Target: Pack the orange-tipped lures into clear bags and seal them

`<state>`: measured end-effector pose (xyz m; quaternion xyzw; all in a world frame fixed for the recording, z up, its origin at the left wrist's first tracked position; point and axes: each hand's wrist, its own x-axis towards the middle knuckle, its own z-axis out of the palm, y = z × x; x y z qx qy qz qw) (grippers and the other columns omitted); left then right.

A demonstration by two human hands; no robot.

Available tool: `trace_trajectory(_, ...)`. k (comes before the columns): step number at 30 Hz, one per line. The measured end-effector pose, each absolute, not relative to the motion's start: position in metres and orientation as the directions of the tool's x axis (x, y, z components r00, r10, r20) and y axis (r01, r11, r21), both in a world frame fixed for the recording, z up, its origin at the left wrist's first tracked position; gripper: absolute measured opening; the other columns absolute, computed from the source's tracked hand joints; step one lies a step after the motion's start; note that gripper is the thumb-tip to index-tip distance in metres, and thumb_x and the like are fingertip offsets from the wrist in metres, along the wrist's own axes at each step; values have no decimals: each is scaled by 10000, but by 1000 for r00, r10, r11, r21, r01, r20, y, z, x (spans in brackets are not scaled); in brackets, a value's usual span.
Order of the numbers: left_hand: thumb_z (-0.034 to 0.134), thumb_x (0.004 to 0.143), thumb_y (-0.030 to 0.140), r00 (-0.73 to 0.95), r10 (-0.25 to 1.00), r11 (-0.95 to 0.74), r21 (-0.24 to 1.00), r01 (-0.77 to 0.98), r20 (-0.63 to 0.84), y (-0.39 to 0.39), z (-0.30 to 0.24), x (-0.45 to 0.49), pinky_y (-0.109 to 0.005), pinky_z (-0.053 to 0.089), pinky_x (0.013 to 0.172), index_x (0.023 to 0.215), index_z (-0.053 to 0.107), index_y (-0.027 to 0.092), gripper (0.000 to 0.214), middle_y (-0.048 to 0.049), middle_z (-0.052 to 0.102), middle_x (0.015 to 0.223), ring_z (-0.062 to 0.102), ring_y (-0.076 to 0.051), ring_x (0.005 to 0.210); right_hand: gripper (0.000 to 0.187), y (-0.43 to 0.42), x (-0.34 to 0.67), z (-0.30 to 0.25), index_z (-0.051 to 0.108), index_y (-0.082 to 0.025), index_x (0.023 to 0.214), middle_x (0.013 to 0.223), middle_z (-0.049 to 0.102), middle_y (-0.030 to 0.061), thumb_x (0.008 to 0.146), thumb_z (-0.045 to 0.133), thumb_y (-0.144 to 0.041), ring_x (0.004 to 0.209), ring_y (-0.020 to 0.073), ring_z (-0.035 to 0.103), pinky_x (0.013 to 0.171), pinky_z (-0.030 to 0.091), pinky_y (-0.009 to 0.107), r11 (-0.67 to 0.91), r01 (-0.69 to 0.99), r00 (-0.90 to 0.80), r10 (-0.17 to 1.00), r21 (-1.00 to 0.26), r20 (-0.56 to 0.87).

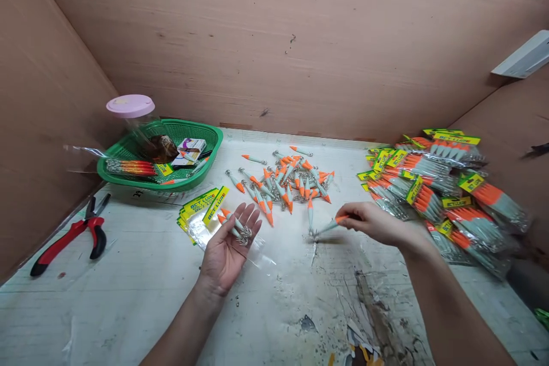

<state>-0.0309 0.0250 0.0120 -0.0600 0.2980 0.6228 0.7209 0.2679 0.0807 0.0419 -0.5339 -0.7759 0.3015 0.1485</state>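
Observation:
Palm up, my left hand (229,249) has a few orange-tipped squid jigs (235,227) lying in it, its thumb over them and its fingers partly spread. A pinch of my right hand (364,222) grips the orange tip of one squid jig (329,225). The hooks of that jig meet those of another squid jig (310,215), and I cannot tell whether they are tangled. Behind both hands lies a loose pile of squid jigs (283,183), pale with orange tips. Partly under my left hand are clear bags with yellow header cards (198,201).
Far left stands a green basket (189,183) holding a lidded jar (131,106), a small box and packed lures. Red-and-black pliers (79,234) lie in front of it. Filled jig packs (433,183) are heaped at right. Cardboard walls (274,68) enclose the table.

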Motion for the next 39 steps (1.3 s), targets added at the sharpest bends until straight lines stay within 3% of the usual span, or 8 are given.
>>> trace_trajectory(3,376,896,87,82,857,255,281,-925,-508,23,12,-28,-363,538,870,1357,406,119,463,-163,685,1079,667,-218,956,201,75,271,23,701,-191,735,620,630,7,752,592,-359,533,135,547,493,427,238,231,764,-375,919,-603,-124)
trace_trajectory(7,377,900,93,83,844,279,301,-912,-530,21,12,-26,-357,550,849,1349,414,106,451,-160,696,1050,671,-218,946,265,65,261,3,656,-172,997,766,602,38,844,450,-241,607,143,562,587,456,277,199,825,-215,976,-528,33)
trace_trajectory(16,377,902,102,102,833,306,300,-903,-544,20,14,-23,-371,532,884,1330,439,108,433,-153,705,1026,673,-218,943,251,34,205,-16,593,-157,1024,920,576,90,784,536,-115,880,233,533,739,472,371,394,822,-331,918,-412,218)
trace_trajectory(24,399,889,95,111,837,310,296,-903,-537,19,12,-23,-388,524,897,1316,450,102,430,-151,705,1024,668,-224,956,183,35,219,-2,596,-177,997,868,604,73,861,484,-128,848,213,528,727,478,359,531,759,-423,843,-377,333)
trace_trajectory(27,416,882,98,120,834,325,302,-896,-539,18,12,-21,-387,528,892,1279,484,100,403,-141,712,1003,669,-225,955,190,28,225,2,590,-189,1031,903,593,70,876,484,-159,857,196,553,728,486,335,527,732,-395,845,-432,361)
trace_trajectory(31,456,868,103,130,843,332,316,-889,-522,16,11,-19,-373,543,871,1171,558,86,320,-137,710,1003,672,-229,946,121,28,229,-6,612,-198,951,816,574,28,857,553,-247,694,147,568,648,492,287,390,688,-285,921,-612,266)
trace_trajectory(35,489,854,107,121,848,331,338,-881,-516,16,10,-18,-378,541,873,1107,587,76,273,-141,704,1014,671,-235,944,147,21,233,0,597,-186,964,778,555,22,848,575,-272,670,142,559,630,488,282,341,649,-200,939,-680,280)
trace_trajectory(39,497,858,132,126,844,346,350,-871,-522,17,9,-18,-380,539,876,1092,597,88,259,-128,701,1021,671,-230,943,179,-8,234,44,577,-217,1021,812,570,45,843,590,-236,764,174,573,670,497,302,410,398,-360,893,-821,271)
